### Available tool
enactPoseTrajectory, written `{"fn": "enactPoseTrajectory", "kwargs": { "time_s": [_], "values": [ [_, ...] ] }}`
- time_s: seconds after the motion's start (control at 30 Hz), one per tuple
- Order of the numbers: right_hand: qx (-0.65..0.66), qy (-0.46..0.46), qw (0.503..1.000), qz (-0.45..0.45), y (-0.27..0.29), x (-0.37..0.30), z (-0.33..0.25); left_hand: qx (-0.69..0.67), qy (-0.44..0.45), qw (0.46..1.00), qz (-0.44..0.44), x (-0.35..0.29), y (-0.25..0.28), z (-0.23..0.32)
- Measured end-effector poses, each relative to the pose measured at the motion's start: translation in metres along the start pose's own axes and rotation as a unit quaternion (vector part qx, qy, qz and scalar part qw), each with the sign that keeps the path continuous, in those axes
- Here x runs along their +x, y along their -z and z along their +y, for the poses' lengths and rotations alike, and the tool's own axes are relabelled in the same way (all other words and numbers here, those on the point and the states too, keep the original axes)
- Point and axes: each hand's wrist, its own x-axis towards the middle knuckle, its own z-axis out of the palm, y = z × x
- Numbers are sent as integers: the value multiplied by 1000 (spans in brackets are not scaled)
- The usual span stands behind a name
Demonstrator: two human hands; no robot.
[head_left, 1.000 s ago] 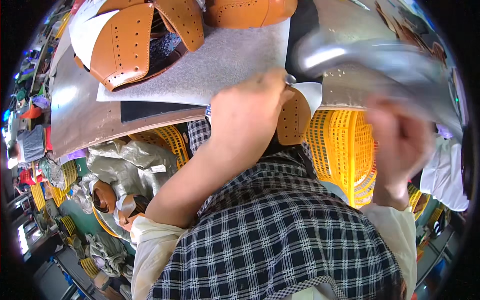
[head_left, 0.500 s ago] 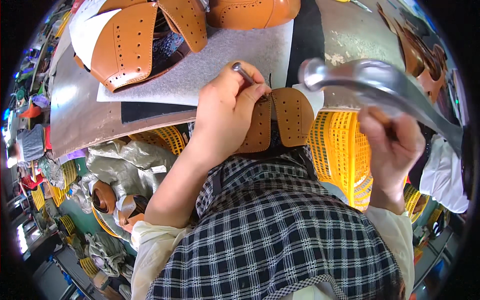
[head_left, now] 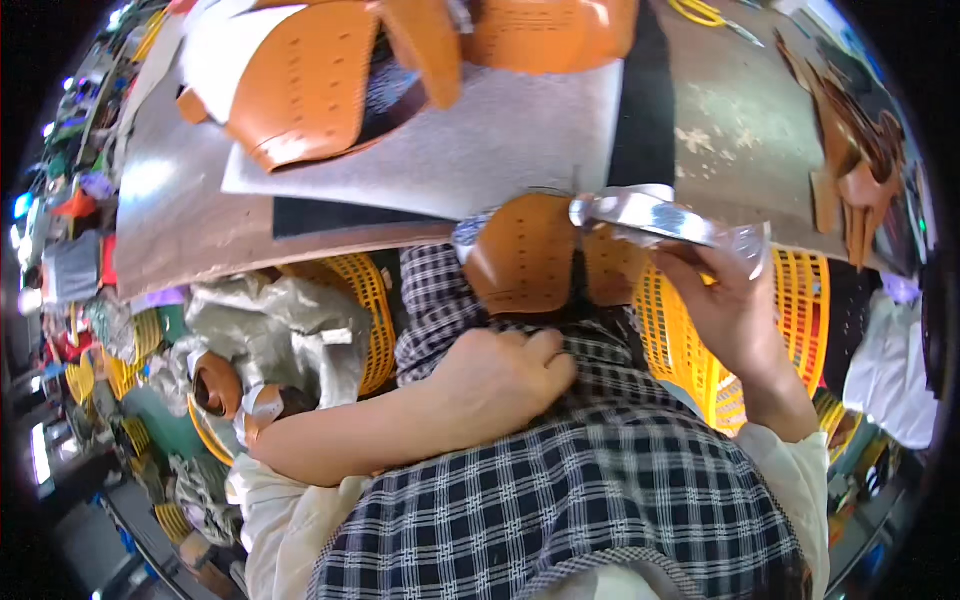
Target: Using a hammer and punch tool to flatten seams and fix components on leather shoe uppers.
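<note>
A tan leather shoe upper point(head_left: 524, 255) with punched eyelet holes sits at the table's front edge, above my lap. My right hand point(head_left: 735, 305) is closed round a shiny metal hammer point(head_left: 650, 216). The hammer's small rounded end is over the gap between the upper's two flaps, and its body hides part of the right flap; whether it touches is unclear. Close in front of the checked apron point(head_left: 560, 480), my left hand point(head_left: 500, 375) is curled with its back up, apart from the upper. What its fingers hold, if anything, is hidden.
On the table, more tan shoe uppers point(head_left: 310, 85) stand on a white sheet point(head_left: 520, 120) over a black mat. Brown leather pieces point(head_left: 865, 185) lie far right, yellow-handled scissors point(head_left: 700, 14) at the back. Yellow baskets point(head_left: 800, 300) stand below the table edge, near silvery plastic sheeting point(head_left: 290, 310).
My left hand has pulled back from the upper to my lap; the metal rod it held is out of sight. My right hand has brought the hammer in leftward over the upper.
</note>
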Motion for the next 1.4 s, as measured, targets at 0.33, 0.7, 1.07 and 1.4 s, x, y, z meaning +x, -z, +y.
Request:
{"fn": "enactPoseTrajectory", "kwargs": {
  "time_s": [0.33, 0.7, 1.07, 1.4],
  "values": [
    [123, -114, 986, 9, -14, 4, 7, 106, 19, 974, 201, -54, -31, -50],
    [97, -207, 973, 37, 3, 16, 44, 94, -4, 936, 338, -66, -37, -14],
    [-166, -209, 958, 104, 8, 41, 126, 348, 461, 670, 467, -200, 130, -151],
    [-354, -92, 920, 140, -19, 39, 131, 248, 549, 713, 360, -229, 115, -282]
  ]
}}
